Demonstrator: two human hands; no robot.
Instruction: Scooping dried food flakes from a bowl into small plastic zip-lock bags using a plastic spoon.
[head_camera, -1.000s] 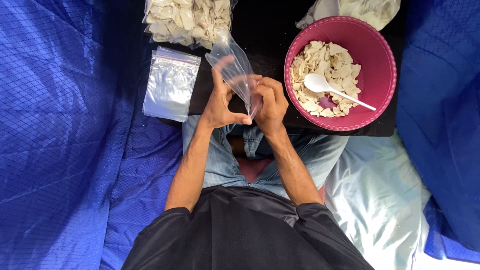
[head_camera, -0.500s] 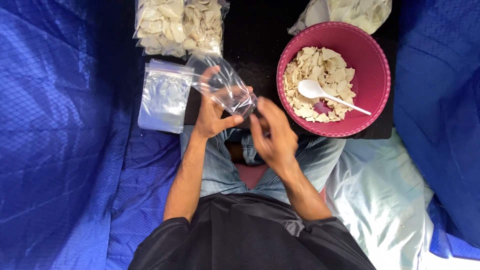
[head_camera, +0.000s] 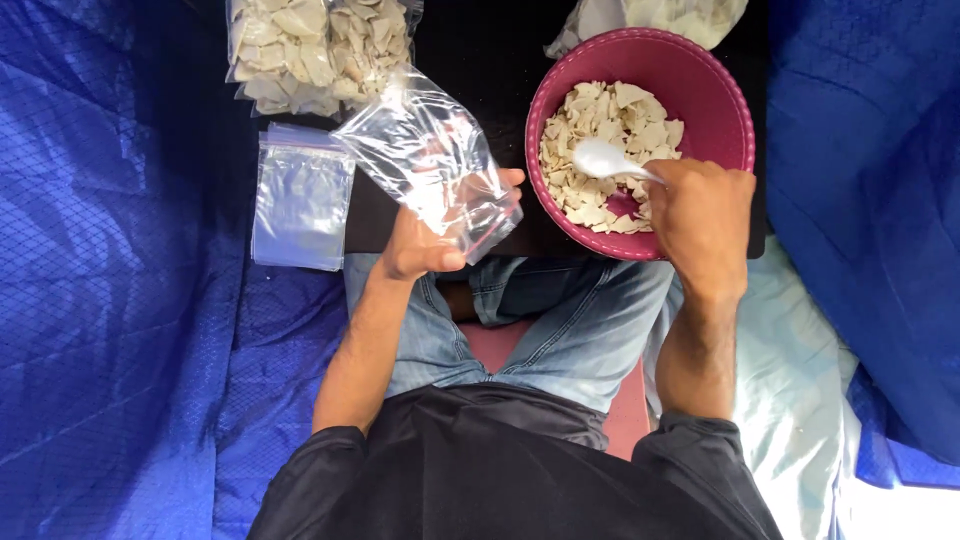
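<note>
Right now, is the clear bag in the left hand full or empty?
Empty: the clear zip bag held by the left hand shows no pieces inside; you see straight through it.

Glossy, crinkled clear plastic bag (head_camera: 432, 160) between the left hand's fingers (head_camera: 505, 182); smooth white plastic spoon (head_camera: 600, 157) just beyond the right hand's fingers (head_camera: 668, 180), over a matt pink plastic bowl (head_camera: 735, 120).

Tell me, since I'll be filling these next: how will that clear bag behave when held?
The clear bag looks thin and wrinkled, so probably floppy, and its mouth may sag shut. It appears empty, so likely very light. Its glossy film could slip in the left hand, which pinches one corner.
</note>
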